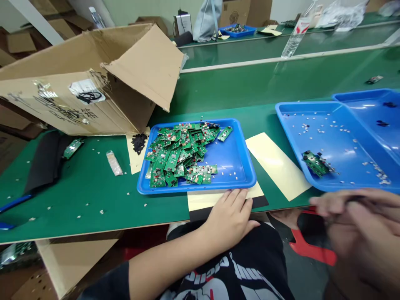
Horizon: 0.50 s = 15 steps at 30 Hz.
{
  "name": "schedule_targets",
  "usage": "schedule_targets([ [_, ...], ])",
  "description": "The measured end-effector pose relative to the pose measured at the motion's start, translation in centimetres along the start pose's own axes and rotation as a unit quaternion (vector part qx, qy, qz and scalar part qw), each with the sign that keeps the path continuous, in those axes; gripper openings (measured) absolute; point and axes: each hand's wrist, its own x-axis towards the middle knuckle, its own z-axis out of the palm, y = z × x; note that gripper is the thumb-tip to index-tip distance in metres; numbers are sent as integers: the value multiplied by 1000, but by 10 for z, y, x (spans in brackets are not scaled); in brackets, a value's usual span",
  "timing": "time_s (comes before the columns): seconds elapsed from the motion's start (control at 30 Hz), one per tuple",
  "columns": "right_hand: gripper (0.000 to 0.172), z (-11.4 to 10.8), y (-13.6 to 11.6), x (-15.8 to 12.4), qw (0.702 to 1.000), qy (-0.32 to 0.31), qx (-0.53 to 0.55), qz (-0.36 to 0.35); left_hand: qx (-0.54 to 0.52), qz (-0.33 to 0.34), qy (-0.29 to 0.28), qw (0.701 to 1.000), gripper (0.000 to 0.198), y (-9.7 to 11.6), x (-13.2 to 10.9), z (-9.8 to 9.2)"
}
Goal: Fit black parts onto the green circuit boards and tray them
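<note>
Green circuit boards (178, 156), blue tray (237, 156); left hand (228, 218) beside; right hand (359, 233) blurred

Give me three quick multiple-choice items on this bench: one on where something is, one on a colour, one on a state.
1. Where does the left hand rest?
A. On the plastic bottle
B. On the pale yellow sheet at the bench edge
C. On the far bench

2. What colour are the circuit boards in the middle tray?
A. Green
B. Red
C. White

3. What state is the cardboard box in?
A. Taped shut
B. Crushed flat
C. Flaps open

Answers:
1. B, the hand lies flat on the sheet.
2. A, the boards show green.
3. C, a flap stands open and the inside shows.
</note>
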Motion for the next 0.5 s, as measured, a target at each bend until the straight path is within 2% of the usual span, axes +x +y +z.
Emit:
schedule_targets([
  [0.07,12,23,-2,0,996,-84,26,17,-105,-9,39,994,34,1,1,-20],
  [0.17,10,48,1,-1,981,-193,-9,0,-282,-80,84,952,26,-2,7,-50],
  [0.27,13,63,7,3,970,-223,-70,-60,-362,-137,88,918,18,-11,21,-70],
  [0.33,16,68,10,7,969,-217,-88,-76,-344,-142,69,925,16,-21,34,-78],
  [0.37,17,69,11,10,970,-209,-93,-77,-302,-141,51,941,17,-27,43,-81],
  [0.43,18,68,13,15,971,-196,-108,-79,-168,-150,7,974,20,-41,65,-85],
  [0.47,19,68,14,18,972,-191,-115,-80,-71,-164,-24,984,22,-49,78,-86],
  [0.5,19,67,15,20,972,-186,-121,-81,-19,-177,-35,983,23,-56,92,-85],
])
